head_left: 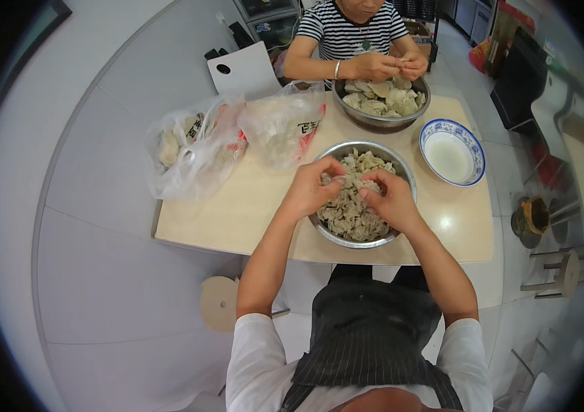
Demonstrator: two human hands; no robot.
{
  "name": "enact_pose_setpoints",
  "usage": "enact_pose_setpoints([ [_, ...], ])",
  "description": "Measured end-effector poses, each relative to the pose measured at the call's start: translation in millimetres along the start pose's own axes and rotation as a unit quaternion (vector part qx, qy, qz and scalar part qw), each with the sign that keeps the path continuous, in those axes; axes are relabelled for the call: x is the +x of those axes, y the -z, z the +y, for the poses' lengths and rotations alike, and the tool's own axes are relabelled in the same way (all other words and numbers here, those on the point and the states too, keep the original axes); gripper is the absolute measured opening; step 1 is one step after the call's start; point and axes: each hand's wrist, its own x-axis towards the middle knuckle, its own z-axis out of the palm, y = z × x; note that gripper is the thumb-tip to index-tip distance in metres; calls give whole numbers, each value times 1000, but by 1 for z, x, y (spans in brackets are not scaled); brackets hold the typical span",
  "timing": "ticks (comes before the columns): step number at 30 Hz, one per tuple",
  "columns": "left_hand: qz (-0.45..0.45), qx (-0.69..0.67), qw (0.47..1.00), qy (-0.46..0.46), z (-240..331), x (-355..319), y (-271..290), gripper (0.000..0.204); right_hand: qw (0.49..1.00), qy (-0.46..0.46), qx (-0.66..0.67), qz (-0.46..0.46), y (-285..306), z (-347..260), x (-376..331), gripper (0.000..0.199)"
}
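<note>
A steel bowl (412, 180) near the table's front is heaped with pale beige, torn food pieces (354, 214); I cannot tell their exact kind. Over its left side, my left hand (314, 187) is closed, thumb and fingers pinching a small pale piece. My right hand (391, 199) bends in from the right, its fingertips also closed in a pinch on a pale bit just above the heap. Both hands are close together, and their fingers partly hide what they hold.
Across the table, a person in a striped top (354, 31) works with both hands over a second steel bowl (381, 125) of larger, flat pale pieces. A blue-and-white bowl (481, 154) of cloudy liquid stands right. Plastic bags (196, 161) lie left. A stool (220, 303) is below.
</note>
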Motion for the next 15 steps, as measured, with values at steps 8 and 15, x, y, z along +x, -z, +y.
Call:
enact_pose_setpoints([
  [8,-64,32,995,72,-9,4,-8,24,988,104,-99,49,1,-24,-6,32],
  [15,-70,-88,994,-5,14,7,-25,28,953,208,-190,113,-8,-10,-2,31],
])
